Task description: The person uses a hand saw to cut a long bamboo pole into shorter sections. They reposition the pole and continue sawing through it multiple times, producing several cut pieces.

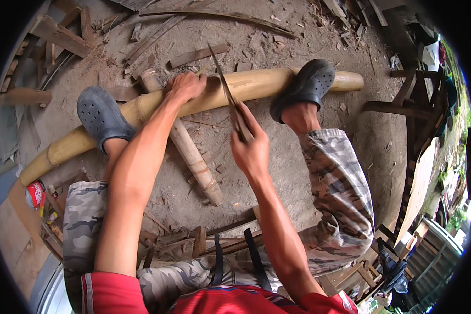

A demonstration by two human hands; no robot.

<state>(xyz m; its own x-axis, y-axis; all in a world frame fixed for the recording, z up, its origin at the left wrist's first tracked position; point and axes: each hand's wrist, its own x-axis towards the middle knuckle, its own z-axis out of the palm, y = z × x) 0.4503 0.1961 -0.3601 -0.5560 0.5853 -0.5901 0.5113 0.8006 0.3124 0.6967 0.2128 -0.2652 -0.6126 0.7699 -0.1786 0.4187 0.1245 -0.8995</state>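
There it lay, the long yellow bamboo pole (256, 82) spanning the frame's upper half, dark-grey perforated clogs (311, 83) planted on it, likely to stop it rolling! A thinner pale bamboo length (196, 160) crossed beneath, probably propping it. The left hand (186, 86), fingers curled, rested there, perhaps steadying; anything pinched, I couldn't tell. The right hand (250, 149) gripped a long, dark-bladed tool (228, 92), seen nearly edge-on across the pole.

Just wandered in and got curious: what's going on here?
A person holds a long-bladed tool in the right hand, its blade across a thick bamboo pole. The left hand is on the pole, and both dark clogs rest on it. A shorter bamboo piece lies crosswise beneath. Whether the blade has cut in, I can't tell.
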